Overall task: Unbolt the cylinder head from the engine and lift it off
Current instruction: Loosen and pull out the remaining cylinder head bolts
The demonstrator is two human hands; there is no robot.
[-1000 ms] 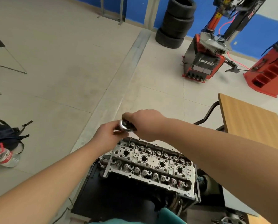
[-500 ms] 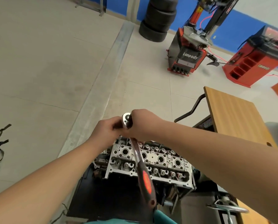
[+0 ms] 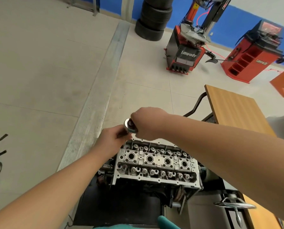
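Since half a second ago the long red-handled shaft that hung down across the head is gone from sight, and only the round chrome ratchet head (image 3: 129, 125) shows between the two hands. It sits just above the far left corner of the cylinder head (image 3: 156, 164), which lies bolted atop the engine (image 3: 176, 195) at the lower centre of view, its four round plug wells in a row. Right hand (image 3: 148, 123), at 3 o'clock of the ratchet head, has its grip clamped on the tool from above; left hand (image 3: 112, 139), at 7 o'clock, pinches its lower edge with the fingertips closed on it. At 2 o'clock of the engine stands a wooden table (image 3: 234, 109). Farther off at 12 o'clock are stacked tyres (image 3: 154, 19), a red tyre changer (image 3: 186, 52) and, toward 1 o'clock, a red cabinet (image 3: 252, 53).
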